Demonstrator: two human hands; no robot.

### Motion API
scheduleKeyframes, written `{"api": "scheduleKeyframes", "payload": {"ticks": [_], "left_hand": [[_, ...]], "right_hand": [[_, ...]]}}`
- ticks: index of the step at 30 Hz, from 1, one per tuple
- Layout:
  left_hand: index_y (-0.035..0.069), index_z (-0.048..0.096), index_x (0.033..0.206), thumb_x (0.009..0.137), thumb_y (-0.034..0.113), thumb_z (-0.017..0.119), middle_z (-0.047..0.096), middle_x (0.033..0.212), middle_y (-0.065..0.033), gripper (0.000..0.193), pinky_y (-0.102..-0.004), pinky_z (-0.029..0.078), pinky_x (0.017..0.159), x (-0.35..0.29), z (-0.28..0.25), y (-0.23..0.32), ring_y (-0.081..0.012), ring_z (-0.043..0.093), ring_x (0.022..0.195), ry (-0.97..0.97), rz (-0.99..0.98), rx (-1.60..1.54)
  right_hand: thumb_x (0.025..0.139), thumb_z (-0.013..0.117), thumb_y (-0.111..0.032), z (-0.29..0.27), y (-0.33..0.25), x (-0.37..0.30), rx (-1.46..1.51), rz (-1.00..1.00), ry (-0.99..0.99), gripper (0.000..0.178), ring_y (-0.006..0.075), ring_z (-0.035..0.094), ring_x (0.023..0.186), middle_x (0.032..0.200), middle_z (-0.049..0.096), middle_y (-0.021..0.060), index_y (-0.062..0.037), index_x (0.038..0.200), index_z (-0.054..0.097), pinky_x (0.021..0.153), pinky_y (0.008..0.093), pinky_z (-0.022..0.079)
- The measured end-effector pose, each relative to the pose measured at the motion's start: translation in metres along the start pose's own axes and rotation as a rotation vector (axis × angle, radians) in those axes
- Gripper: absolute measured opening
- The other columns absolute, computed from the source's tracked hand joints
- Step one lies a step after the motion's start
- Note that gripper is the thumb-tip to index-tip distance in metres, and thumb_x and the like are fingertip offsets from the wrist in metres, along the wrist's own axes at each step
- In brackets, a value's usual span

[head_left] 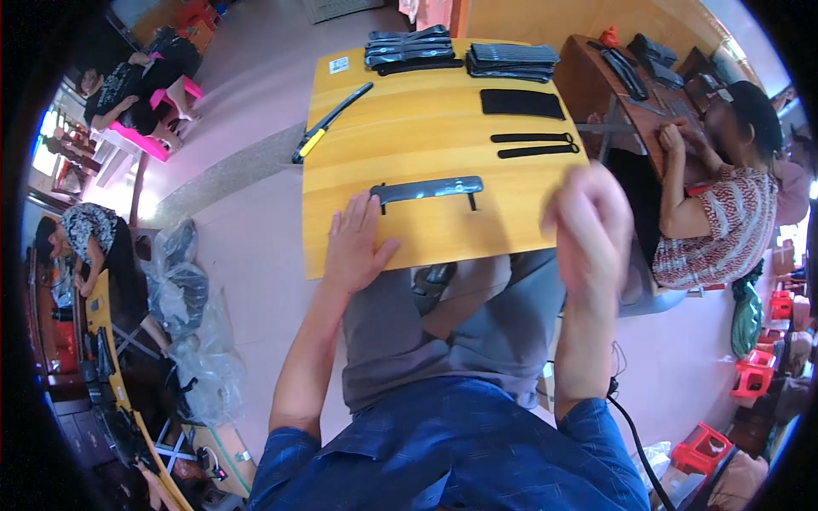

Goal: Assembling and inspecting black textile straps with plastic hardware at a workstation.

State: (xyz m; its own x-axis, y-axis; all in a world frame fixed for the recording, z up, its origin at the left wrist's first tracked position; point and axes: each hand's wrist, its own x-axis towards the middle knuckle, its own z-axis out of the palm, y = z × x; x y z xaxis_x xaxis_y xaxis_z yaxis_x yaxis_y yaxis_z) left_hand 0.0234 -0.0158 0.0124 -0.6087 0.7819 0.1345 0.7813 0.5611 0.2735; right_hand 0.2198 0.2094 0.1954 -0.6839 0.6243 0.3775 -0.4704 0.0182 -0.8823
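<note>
My left hand (354, 243) lies flat with fingers spread on the near left part of the yellow wood-grain table (409, 247). Its fingertips are at the left end of a dark grey, glossy strip (430, 187), from which two short black tabs stick out toward me. Over the table's right edge, my right hand (590, 217) is raised and smeared by motion; its fingers look bent, but whether they hold anything does not show. Right of the strip lie two thin black straps (535, 146), one with a small loop at its end. Beyond them is a flat black rectangular piece (522, 103).
Folded dark strips form a bundle (409, 47) and a neat stack (513, 61) at the far edge. A yellow-and-black long tool (332, 123) lies at the left. One person (724, 187) sits at a brown table on the right; others are at the left. Red stools (703, 450) stand lower right.
</note>
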Motion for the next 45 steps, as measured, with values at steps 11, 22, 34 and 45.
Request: {"api": "scheduleKeyframes", "payload": {"ticks": [11, 22, 34, 45], "left_hand": [[0.006, 0.033, 0.159, 0.093, 0.043, 0.069, 0.030, 0.164, -0.0192, 0.083, -0.0576, 0.025, 0.121, -0.006, 0.000, -0.005, -0.0408, 0.034, 0.149, 0.114, 0.015, -0.172], [0.005, 0.038, 0.156, 0.090, 0.034, 0.071, 0.037, 0.159, -0.0223, 0.079, -0.0539, 0.031, 0.119, -0.005, -0.002, -0.001, -0.0442, 0.040, 0.143, 0.166, 0.029, -0.176], [-0.002, 0.050, 0.143, 0.095, 0.015, 0.063, 0.053, 0.145, -0.0245, 0.053, -0.0470, 0.040, 0.113, -0.023, 0.006, 0.000, -0.0428, 0.051, 0.133, 0.616, -0.015, -0.343], [-0.002, 0.051, 0.144, 0.099, 0.012, 0.065, 0.062, 0.135, -0.0135, 0.048, -0.0318, 0.051, 0.099, -0.055, -0.006, 0.097, -0.0169, 0.063, 0.115, 0.034, -0.181, -1.261]], "right_hand": [[0.093, 0.069, -0.034, -0.107, 0.190, 0.044, -1.503, -0.113, -0.167, 0.061, 0.0390, 0.040, 0.146, 0.156, 0.045, 0.0189, -0.0052, 0.145, 0.053, 0.117, 0.0574, 0.034], [0.088, 0.071, -0.027, -0.098, 0.156, -0.012, -1.556, -0.144, -0.144, 0.039, 0.0388, 0.059, 0.111, 0.115, 0.063, 0.0178, -0.0033, 0.119, 0.066, 0.098, 0.0503, 0.044], [0.076, 0.082, -0.018, -0.107, 0.122, -0.079, -1.441, -0.132, -0.250, 0.036, 0.0330, 0.061, 0.105, 0.107, 0.064, 0.0096, -0.0101, 0.107, 0.066, 0.089, 0.0467, 0.049], [0.095, 0.074, -0.009, -0.056, 0.090, -0.072, -0.286, 0.125, 0.132, 0.013, 0.0094, 0.059, 0.077, 0.091, 0.065, 0.0011, -0.0066, 0.105, 0.065, 0.073, 0.0228, 0.047]]}}
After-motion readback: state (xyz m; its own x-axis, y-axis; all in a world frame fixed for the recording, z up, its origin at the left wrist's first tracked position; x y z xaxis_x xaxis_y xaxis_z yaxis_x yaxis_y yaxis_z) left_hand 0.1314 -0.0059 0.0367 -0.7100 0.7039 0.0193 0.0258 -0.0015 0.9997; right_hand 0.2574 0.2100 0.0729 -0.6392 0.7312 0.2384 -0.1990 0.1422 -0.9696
